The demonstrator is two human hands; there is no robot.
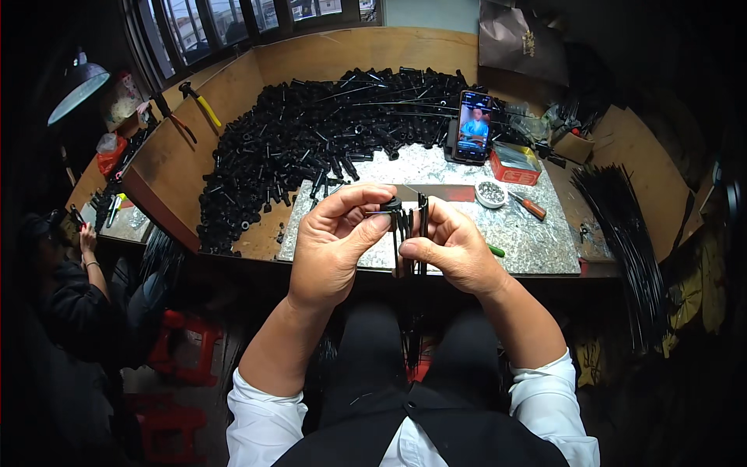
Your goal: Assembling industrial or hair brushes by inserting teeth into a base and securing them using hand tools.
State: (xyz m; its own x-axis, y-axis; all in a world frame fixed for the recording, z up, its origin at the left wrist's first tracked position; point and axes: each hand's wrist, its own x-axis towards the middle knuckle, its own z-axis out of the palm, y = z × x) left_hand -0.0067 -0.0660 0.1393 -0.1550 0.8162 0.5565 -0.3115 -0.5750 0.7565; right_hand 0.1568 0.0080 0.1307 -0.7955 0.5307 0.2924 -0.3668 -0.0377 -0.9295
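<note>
In front of my chest, my left hand (327,243) pinches a small black round-topped part (394,205) between thumb and fingertips. My right hand (457,251) is closed round a bunch of thin black rods (412,233), whose lower ends hang down between my knees. The upper ends of the rods meet the black part, but whether they are joined to it is too small to tell. Beyond my hands lies a speckled work board (537,226). A green handle (496,251) shows beside my right hand.
Heaped black tubular parts (311,132) fill the bench's back left. A phone (471,127) stands upright behind a white bowl (490,194) of small metal pieces, a screwdriver (529,205) and a red box (514,165). Long black rods (630,257) lean at right. A co-worker (85,272) sits left near red stools (187,346).
</note>
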